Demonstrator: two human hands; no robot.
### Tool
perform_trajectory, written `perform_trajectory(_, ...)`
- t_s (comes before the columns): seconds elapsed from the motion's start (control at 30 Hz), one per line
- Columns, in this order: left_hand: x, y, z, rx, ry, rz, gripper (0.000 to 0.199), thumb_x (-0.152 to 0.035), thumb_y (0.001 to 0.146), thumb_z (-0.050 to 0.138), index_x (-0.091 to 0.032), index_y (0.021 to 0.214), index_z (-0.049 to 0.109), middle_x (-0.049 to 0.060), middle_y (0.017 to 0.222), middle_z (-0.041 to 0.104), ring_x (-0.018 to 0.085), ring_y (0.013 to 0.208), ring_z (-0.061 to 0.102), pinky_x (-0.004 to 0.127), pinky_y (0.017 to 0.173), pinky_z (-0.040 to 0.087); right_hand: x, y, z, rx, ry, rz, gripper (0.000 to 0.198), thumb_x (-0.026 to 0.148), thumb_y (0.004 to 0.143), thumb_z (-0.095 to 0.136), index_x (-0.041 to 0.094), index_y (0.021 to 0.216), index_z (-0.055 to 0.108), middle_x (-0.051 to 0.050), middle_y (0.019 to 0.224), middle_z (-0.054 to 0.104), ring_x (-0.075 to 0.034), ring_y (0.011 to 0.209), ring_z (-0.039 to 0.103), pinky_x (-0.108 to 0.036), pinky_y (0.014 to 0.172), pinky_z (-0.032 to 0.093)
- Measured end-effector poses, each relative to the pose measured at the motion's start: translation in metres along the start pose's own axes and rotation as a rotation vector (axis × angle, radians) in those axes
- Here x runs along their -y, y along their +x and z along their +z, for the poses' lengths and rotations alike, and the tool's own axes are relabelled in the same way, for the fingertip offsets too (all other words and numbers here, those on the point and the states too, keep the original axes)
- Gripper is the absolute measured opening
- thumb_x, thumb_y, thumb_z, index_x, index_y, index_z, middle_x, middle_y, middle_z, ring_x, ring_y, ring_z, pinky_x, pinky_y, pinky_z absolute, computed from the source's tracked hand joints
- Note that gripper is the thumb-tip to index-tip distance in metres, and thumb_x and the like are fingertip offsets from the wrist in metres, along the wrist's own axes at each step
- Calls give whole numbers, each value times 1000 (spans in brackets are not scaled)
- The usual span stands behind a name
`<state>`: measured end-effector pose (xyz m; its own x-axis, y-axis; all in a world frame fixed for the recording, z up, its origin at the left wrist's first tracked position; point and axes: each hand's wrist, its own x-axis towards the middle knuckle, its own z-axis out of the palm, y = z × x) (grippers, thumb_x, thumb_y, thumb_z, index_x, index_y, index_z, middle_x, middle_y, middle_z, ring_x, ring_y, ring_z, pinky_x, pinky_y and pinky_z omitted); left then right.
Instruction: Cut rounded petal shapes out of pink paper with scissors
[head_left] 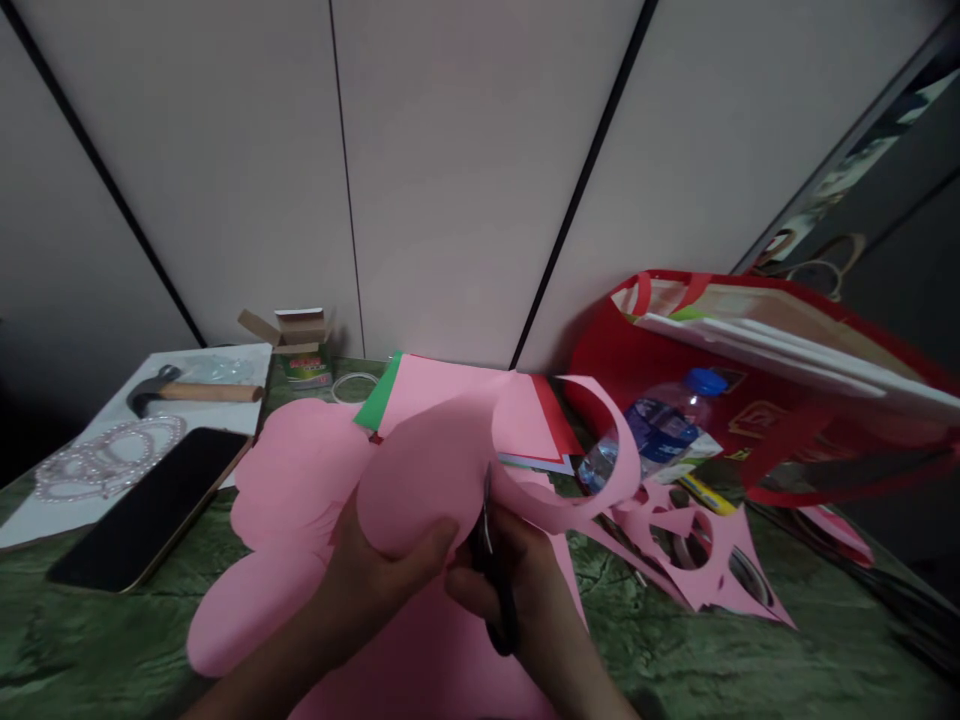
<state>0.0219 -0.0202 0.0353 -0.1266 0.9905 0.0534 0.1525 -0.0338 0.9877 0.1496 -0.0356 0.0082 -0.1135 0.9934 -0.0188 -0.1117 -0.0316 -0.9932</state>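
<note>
My left hand (375, 575) pinches a rounded piece of pink paper (427, 470), its thumb lying on top near the lower edge. In my right hand (525, 580) is a pair of black-handled scissors (491, 570), with the blades at the right edge of the rounded piece. From the cut a curved strip of pink paper (626, 450) curls away to the right. Cut pink paper shapes (300, 470) lie in an overlapping pile left of my hands. Under my hands is more pink paper (427, 660).
Behind are stacked coloured sheets (450, 390) and a small open box (304, 360). A phone (154, 510) and a hammer (195, 390) lie left. On the right are pink scraps (697, 550), a water bottle (660, 425) and a red bag (750, 400) against the wall.
</note>
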Motion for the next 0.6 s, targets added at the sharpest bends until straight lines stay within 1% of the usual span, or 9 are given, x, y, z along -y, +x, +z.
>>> perform_trajectory(0.07,-1,-1,0,24,-2,-6,27,-35,60,67,-19,81,63,5,81,73,25,78,67,33,65,55,1,2,-3,-12,-52,-9,24,23,58,74,18,66,53,4,60,51,-11,54,44,-23,49,37)
perform_trajectory(0.2,-2,1,-1,53,-39,-34,27,-33,60,67,-19,82,64,3,77,73,23,74,67,31,64,55,2,3,-5,-10,-107,-1,22,18,56,71,17,68,53,4,59,49,-11,54,43,-22,49,35)
perform_trajectory(0.3,-1,2,-1,46,-66,-32,27,-32,59,68,-19,82,61,4,78,72,23,74,67,31,63,55,3,2,-4,-21,-90,-2,20,19,58,70,17,68,53,4,60,50,-11,54,41,-23,49,33)
perform_trajectory(0.43,1,3,-1,23,-26,-47,32,-35,58,67,-18,84,57,6,83,70,25,78,66,33,65,54,1,1,-4,-26,-72,30,23,24,57,71,17,68,52,3,62,51,-11,55,41,-23,49,31)
perform_trajectory(0.6,5,4,-2,21,17,-64,36,-38,57,67,-17,84,57,9,88,68,27,82,64,36,67,53,-5,3,-6,10,-64,45,22,17,57,72,18,68,52,5,60,50,-11,54,41,-23,49,31)
